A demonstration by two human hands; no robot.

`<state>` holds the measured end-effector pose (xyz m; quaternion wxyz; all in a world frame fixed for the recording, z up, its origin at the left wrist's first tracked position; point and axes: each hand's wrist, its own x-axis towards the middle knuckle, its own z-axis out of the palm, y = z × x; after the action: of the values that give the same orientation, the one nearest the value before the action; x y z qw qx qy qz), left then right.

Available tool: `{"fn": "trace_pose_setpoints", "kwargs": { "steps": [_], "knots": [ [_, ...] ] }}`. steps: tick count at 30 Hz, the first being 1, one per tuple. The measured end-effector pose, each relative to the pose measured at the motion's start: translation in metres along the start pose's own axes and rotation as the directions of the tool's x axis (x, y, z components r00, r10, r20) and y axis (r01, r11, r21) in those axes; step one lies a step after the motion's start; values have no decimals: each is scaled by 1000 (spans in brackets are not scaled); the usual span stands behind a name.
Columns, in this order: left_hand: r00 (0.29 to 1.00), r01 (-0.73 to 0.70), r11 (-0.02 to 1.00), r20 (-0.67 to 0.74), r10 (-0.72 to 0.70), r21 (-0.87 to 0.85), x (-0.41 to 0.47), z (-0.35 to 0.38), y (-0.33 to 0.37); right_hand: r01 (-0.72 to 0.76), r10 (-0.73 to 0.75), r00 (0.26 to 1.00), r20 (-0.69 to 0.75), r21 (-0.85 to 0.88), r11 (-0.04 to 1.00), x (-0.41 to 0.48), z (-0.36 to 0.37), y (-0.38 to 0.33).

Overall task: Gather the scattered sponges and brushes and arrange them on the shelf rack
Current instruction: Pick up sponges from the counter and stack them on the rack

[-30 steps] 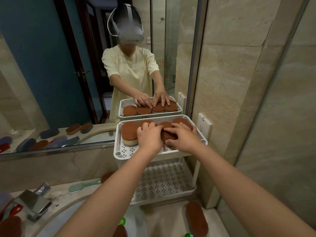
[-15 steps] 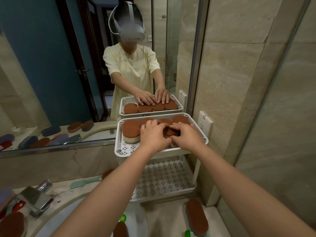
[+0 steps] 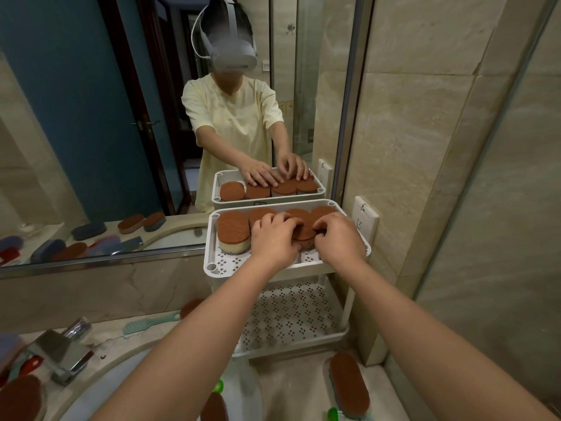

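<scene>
Your left hand [image 3: 274, 240] and right hand [image 3: 340, 238] have fingers clamped on one sponge [image 3: 303, 233]. Seat it level in the shelf rack [image 3: 212, 265], flush against the neighbouring sponge [image 3: 261, 214] at 9 o'clock.

Single head cam, wide-angle, looks fwd & down, close on the shelf rack [image 3: 212, 267] straight ahead. Mirror [image 3: 76, 132] at upper left faces the cam. Counter [image 3: 303, 387] runs along the btm edge.

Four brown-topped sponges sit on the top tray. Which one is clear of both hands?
The leftmost sponge, alone, its pale yellow side showing. The left hand and right hand both grip the third sponge.
</scene>
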<state>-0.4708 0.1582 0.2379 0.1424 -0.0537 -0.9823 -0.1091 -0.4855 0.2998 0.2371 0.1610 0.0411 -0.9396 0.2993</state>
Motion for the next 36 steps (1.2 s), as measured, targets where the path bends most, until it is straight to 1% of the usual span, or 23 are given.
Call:
{"fn": "trace_pose_setpoints", "kwargs": {
  "steps": [5,12,17,20,23,26,30,32,34,36],
  "knots": [
    [998,42,997,-44,-40,62,0,1,1,-13,6,999,-50,-133,991,-2,1,-1],
    [1000,28,995,-11,-27,94,1,-2,2,-10,9,999,-36,-12,1000,0,0,0],
    [999,37,999,15,-38,29,1,-3,1,-11,11,1000,-24,10,1000,1,0,-1],
    [999,29,1000,28,-29,0,2,-3,0,21,-20,1000,24,-43,999,2,2,0],
    [1000,9,1000,-19,-9,-22,1,-3,0,71,-67,996,50,-81,994,2,2,0],
    [999,1,999,-49,-2,-37,0,-3,-1,131,-127,990,69,-62,989,2,1,-1],
    [995,26,996,-92,-35,-90,0,-2,0,138,-133,990,51,-101,985,5,4,1],
    [990,21,995,-140,-34,-98,-1,-4,2,144,-135,987,81,-115,983,7,3,0],
    [981,1,993,-194,-24,-118,-2,-8,5,150,-137,981,136,-93,984,9,1,0],
    [976,-13,984,-216,-26,-177,-5,-13,7,153,-146,981,129,-46,987,7,-3,0]
  ]
}}
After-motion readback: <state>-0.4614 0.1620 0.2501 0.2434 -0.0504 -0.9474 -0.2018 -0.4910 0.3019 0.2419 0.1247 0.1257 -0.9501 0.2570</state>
